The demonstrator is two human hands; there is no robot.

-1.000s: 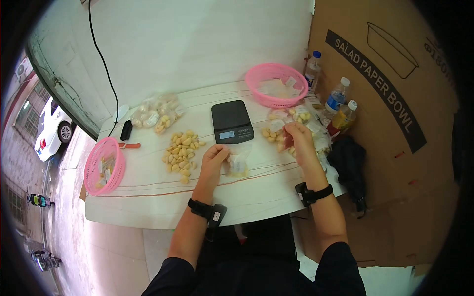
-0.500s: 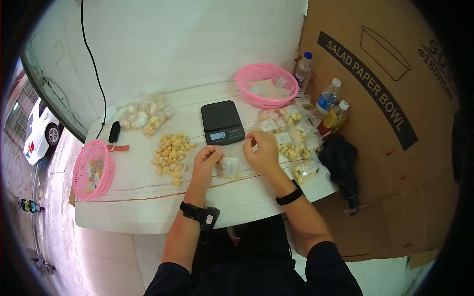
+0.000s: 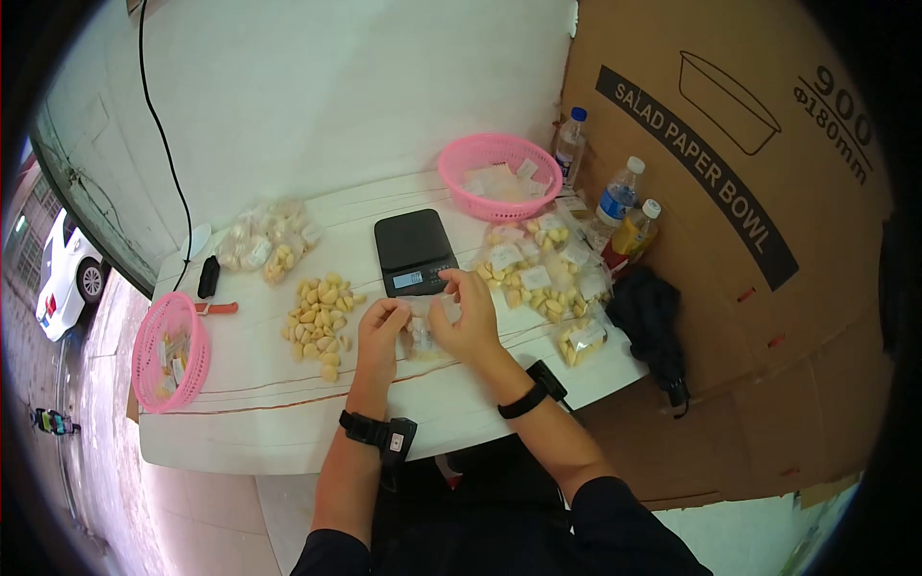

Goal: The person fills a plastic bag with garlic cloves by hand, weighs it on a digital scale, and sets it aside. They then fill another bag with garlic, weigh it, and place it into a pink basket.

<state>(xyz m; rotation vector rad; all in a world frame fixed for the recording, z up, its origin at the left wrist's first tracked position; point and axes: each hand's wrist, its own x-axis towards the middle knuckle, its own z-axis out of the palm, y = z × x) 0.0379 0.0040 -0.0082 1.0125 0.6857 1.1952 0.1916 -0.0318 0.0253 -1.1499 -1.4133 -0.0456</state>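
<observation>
A small clear plastic bag with a white label (image 3: 421, 336) lies between my hands at the front of the table, just below the black digital scale (image 3: 411, 240). My left hand (image 3: 378, 334) is closed in a pinch on the bag's upper left edge. Over the bag's right side is my right hand (image 3: 468, 322), thumb and forefinger apart, the thumb close to the bag's top. To the left of my hands, a loose pile of peeled garlic cloves (image 3: 319, 322) rests on the table. Labelled bags of garlic cloves (image 3: 543, 274) are heaped on the right.
Behind the heap stand a pink basket (image 3: 495, 206) with papers and several bottles (image 3: 615, 197). A black folded umbrella (image 3: 645, 317) borders the right edge, beside a large carton (image 3: 711, 240). Leftward are more garlic bags (image 3: 264, 240), an orange-handled tool (image 3: 219, 308) and another pink basket (image 3: 197, 360).
My right hand has moved left to the small bag, and its thumb and forefinger have spread apart. My left hand keeps its pinch. The view has shifted slightly.
</observation>
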